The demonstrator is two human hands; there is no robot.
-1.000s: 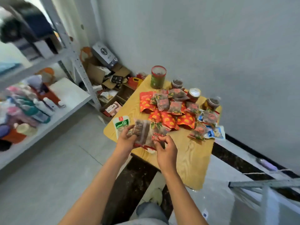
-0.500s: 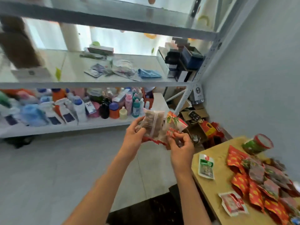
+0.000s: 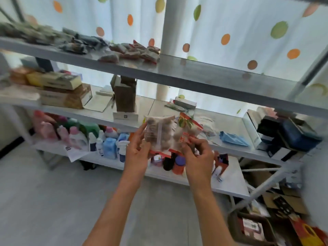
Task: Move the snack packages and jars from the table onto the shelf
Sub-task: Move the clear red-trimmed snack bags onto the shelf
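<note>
Both hands are up at mid-frame, working a small stack of snack packets in front of the grey metal shelf (image 3: 204,75). The left hand (image 3: 137,153) is gripping the clear plastic packet of brown round snacks (image 3: 158,134) along its left edge, fingers curled round it. The right hand (image 3: 198,157) is pinching the red-and-white printed packet (image 3: 189,128) just beside it, thumb and fingers clamped on its lower edge. More dark and red snack packets (image 3: 134,52) are lying on the top board, upper centre of the frame.
</note>
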